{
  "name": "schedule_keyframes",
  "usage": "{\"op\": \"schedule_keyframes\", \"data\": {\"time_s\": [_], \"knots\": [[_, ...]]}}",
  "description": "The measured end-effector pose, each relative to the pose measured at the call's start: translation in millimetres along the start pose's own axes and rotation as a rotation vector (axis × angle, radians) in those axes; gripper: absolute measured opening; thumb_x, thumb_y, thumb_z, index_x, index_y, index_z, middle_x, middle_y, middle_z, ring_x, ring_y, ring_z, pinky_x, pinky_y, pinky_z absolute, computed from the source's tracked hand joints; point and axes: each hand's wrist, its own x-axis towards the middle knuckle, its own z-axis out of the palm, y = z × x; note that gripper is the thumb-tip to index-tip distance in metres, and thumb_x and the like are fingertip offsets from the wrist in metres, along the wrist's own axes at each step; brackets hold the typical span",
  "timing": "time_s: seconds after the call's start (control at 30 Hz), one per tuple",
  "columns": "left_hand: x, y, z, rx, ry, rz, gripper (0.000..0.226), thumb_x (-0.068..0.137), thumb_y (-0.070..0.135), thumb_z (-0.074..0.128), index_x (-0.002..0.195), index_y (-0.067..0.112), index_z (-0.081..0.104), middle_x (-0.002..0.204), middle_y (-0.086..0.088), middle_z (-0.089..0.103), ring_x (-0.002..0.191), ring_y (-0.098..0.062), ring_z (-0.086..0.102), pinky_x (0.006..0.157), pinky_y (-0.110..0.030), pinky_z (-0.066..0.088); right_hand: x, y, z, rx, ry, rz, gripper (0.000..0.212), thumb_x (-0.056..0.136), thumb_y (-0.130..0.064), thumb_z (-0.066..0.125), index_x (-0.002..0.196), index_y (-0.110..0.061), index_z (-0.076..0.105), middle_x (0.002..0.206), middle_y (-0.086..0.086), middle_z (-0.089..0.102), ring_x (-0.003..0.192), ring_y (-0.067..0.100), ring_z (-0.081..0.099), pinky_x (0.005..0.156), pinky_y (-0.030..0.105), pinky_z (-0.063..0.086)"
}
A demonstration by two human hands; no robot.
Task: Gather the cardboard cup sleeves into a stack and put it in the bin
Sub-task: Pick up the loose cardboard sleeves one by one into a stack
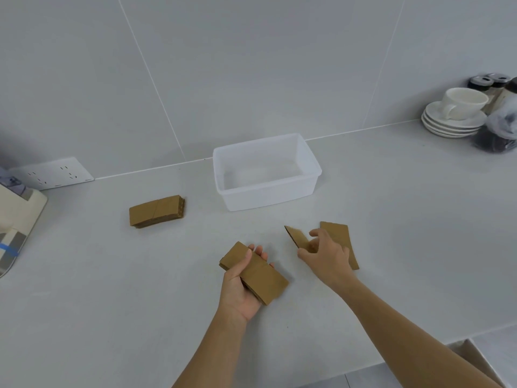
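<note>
Counter (391, 219) between hands and bin (265, 201) lies open; bin apparently empty.

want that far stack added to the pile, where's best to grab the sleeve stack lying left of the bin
Pinch the stack of cup sleeves across its two long edges near the middle, thumb on the near edge, coming from above. It lies flat and apart from the bin, its layered right end slightly fanned, so mid-span squeezing should hold layers together.

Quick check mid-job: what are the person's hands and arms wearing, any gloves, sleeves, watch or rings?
Nothing that shows. The left hand and right hand are bare, with no gloves, and no rings are visible. Both forearms are uncovered down to the frame edge, with no sleeves, watch, bands or markings in view.
</note>
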Motion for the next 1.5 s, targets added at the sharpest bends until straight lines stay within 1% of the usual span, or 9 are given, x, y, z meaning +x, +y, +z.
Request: {"op": "schedule_keyframes", "data": {"time_s": [0.1,0.23,0.37,0.5,0.63,0.93,1.13,1.37,1.5], "knots": [[0,0,4,-0.002,-0.002,-0.001,0.039,0.065,0.013,0.07,0.103,0.013,0.064,0.088,-0.006,0.072,0.088,-0.022,0.063,0.089,-0.043,0.047,0,-2,-4,-0.01,0.018,-0.028,0.031,0.088,-0.023,0.049,0.114,-0.007,0.05,0.09,0.012,0.067,0.077,0.026,0.061,0.069,0.035,0.048],[-1,1,8,-0.008,-0.001,0.001,0.039,0.065,0.013,0.07,0.104,0.013,0.064,0.087,-0.006,0.072,0.087,-0.022,0.063,0.086,-0.042,0.048,9,3,-6,-0.096,0.154,-0.102,0.022,0.092,-0.014,0.037,0.089,-0.003,0.055,0.061,0.004,0.049,0.052,0.019,0.043,0.047,0.028,0.032],[-3,3,10,-0.006,0.006,0.011,0.039,0.065,0.014,0.071,0.103,0.012,0.064,0.087,-0.006,0.072,0.085,-0.022,0.063,0.086,-0.043,0.048,12,4,-13,0.159,0.105,-0.045,0.024,0.094,-0.011,0.035,0.081,-0.011,0.054,0.061,-0.001,0.047,0.051,0.01,0.039,0.047,0.02,0.03],[-2,0,12,-0.006,0.012,0.009,0.042,0.066,0.018,0.072,0.107,0.013,0.063,0.089,-0.005,0.071,0.087,-0.021,0.063,0.086,-0.043,0.049,5,-10,-14,0.493,-0.035,0.019,0.023,0.095,-0.013,0.041,0.094,-0.014,0.064,0.088,0.001,0.065,0.08,0.014,0.057,0.07,0.024,0.045],[-5,-4,17,0.061,-0.039,-0.01,0.043,0.071,0.031,0.068,0.109,0.011,0.063,0.103,-0.01,0.071,0.095,-0.027,0.066,0.08,-0.045,0.054,-4,-23,-10,0.634,-0.157,0.018,0.023,0.094,-0.011,0.045,0.084,-0.019,0.065,0.089,-0.002,0.067,0.087,0.014,0.06,0.081,0.025,0.047],[-9,-11,27,0.057,-0.084,-0.023,0.048,0.07,0.036,0.063,0.109,0.007,0.062,0.091,-0.015,0.074,0.082,-0.028,0.071,0.065,-0.042,0.059,-17,-30,4,0.614,-0.259,-0.049,0.018,0.093,-0.014,0.048,0.093,-0.016,0.066,0.095,0.0,0.067,0.084,0.009,0.059,0.072,0.017,0.045],[-10,-16,31,0.088,-0.088,-0.061,0.035,0.074,0.022,0.063,0.105,0.007,0.065,0.095,-0.015,0.073,0.09,-0.03,0.067,0.072,-0.042,0.057,-16,-24,6,0.478,-0.228,-0.117,0.019,0.092,-0.017,0.051,0.106,-0.015,0.064,0.1,-0.001,0.065,0.09,0.009,0.059,0.076,0.016,0.046],[-5,-26,35,0.007,-0.162,-0.065,0.039,0.076,0.017,0.061,0.115,0.013,0.056,0.119,-0.012,0.058,0.09,-0.034,0.07,0.069,-0.046,0.058,-12,-6,3,0.266,-0.151,-0.252,0.02,0.088,-0.016,0.057,0.107,-0.016,0.061,0.098,-0.004,0.051,0.075,-0.001,0.046,0.062,0.005,0.037],[-1,-34,37,0.027,-0.162,-0.074,0.034,0.076,0.017,0.062,0.109,0.013,0.06,0.103,-0.009,0.065,0.086,-0.032,0.07,0.075,-0.047,0.056,-9,5,-4,0.249,-0.135,-0.248,0.014,0.088,-0.023,0.057,0.102,-0.02,0.059,0.102,-0.004,0.054,0.08,0.003,0.047,0.068,0.01,0.036]]}}
